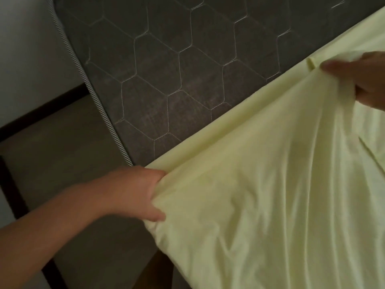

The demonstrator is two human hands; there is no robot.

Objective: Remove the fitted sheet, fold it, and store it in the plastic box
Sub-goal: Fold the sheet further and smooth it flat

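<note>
both hands, left hand [133, 192] and right hand [362, 80], gripping pale yellow fitted sheet [260, 174], half off grey quilted mattress [166, 69]; folding, boxing remain.

Pale yellow fitted sheet [260, 174] peeled off grey quilted mattress [166, 69], left hand [133, 192] and right hand [366, 80] gripping its bunched edge

A single head-worn view looks steeply down from close above. The mattress [166, 69] fills its far left, the fitted sheet [270, 184] its near right.
</note>
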